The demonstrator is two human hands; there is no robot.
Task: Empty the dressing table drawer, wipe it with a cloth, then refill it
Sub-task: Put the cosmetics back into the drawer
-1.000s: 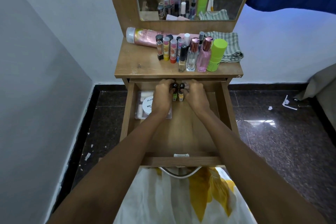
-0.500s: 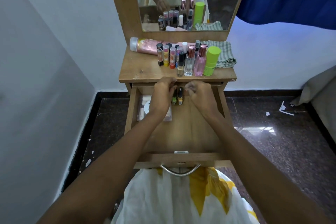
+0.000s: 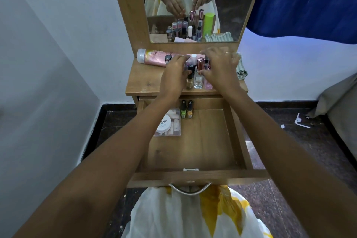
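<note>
Wood-grain drawer, pulled fully out below the table top, floor mostly bare. Contents so far: two nail polish bottles, green and amber, upright side by side against the back wall. Just left of them, a clear box with a white round tub in or on it.

Change logged: half a second back, both hands down in the drawer at the polish pair. Now both raised onto the table top, polish pair left standing, clear of any finger. Read as one placement finished, next pick begun.

Left hand: arched over the left side of the bottle cluster, fingertips at the cap of a black-capped gold bottle.

Right hand: spread over the right side, thumb beside a clear glass bottle, pink bottle showing under the wrist.

Grip, both hands: fingers curved in narrowly about the bottles, nothing plainly lifted. Closed on a bottle or merely touching, not possible to tell.

Stage judged: refill, early, with the bulk of the stock not yet returned.

Further out on the top:
- pink tube, lying on its side behind the left hand
- striped cloth, at the right edge, partly hidden by the right hand
- mirror behind, repeating the hands over the caps

Risk noted: tall narrow bottles packed close, easily toppled by a two-handed scoop.
</note>
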